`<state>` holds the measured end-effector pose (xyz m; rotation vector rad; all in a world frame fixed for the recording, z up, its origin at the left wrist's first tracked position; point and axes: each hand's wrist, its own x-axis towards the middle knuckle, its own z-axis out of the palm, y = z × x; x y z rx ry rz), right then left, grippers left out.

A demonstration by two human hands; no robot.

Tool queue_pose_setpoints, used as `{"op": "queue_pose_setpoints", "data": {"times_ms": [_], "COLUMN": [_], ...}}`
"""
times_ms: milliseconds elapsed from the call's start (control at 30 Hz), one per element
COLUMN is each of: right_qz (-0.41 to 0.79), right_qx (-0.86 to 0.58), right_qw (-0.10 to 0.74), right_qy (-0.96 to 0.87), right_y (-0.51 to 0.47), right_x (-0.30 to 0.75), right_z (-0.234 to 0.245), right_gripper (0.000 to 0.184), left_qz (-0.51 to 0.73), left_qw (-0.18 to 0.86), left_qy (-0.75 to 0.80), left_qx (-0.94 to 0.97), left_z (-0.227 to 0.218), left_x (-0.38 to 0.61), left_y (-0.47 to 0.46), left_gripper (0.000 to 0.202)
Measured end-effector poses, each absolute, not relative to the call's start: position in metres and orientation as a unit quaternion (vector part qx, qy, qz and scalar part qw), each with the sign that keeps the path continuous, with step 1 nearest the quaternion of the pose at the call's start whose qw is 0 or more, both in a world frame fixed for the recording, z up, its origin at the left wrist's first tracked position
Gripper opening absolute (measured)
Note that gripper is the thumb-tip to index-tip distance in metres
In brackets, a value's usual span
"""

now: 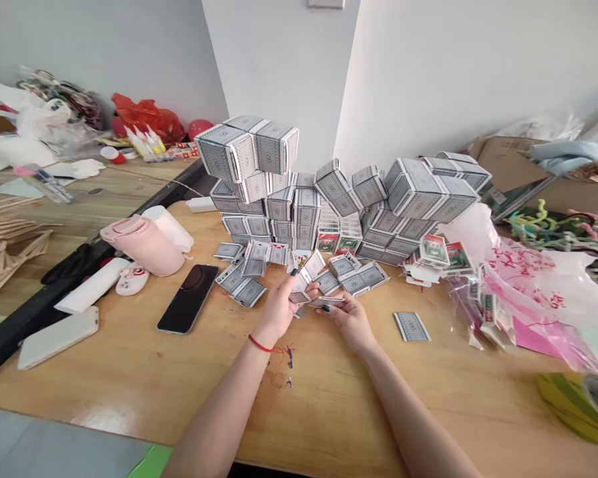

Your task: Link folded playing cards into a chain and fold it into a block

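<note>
My left hand (278, 311), a red string on its wrist, pinches a folded grey-backed playing card (313, 267) upright over the front of the table. Close beside it, my right hand (353, 324) grips another playing card (327, 301), held nearly flat; its far edge comes near the left hand's fingers. Just beyond the hands lie loose folded cards (366, 277), some face up. Behind them stand stacked blocks made from folded cards (306, 216). One single card (412, 326) lies face down to the right of my right hand.
A black phone (188, 299), a pink tumbler (147, 245) and a white power bank (58, 337) lie at left. Card boxes (433, 251), pink plastic wrapping (533, 272) and a yellow-green tape roll (578, 405) are at right. The card stacks stand close in front of the wall.
</note>
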<state>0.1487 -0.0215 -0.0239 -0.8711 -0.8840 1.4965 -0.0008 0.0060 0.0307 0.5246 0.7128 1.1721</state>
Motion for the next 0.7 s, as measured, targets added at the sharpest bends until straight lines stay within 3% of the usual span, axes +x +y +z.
{"op": "queue_pose_setpoints", "data": {"times_ms": [700], "right_qz": [0.536], "right_qx": [-0.418], "right_qw": [0.553], "right_qy": [-0.481], "right_y": [-0.027], "right_x": [0.141], "right_z": [-0.013], "right_gripper": [0.019], "left_qz": [0.502], "left_qw": [0.644], "left_qy": [0.422], "left_qx": [0.393], "left_z": [0.019], "left_x": [0.007], "left_y": [0.003], "left_gripper": [0.031]}}
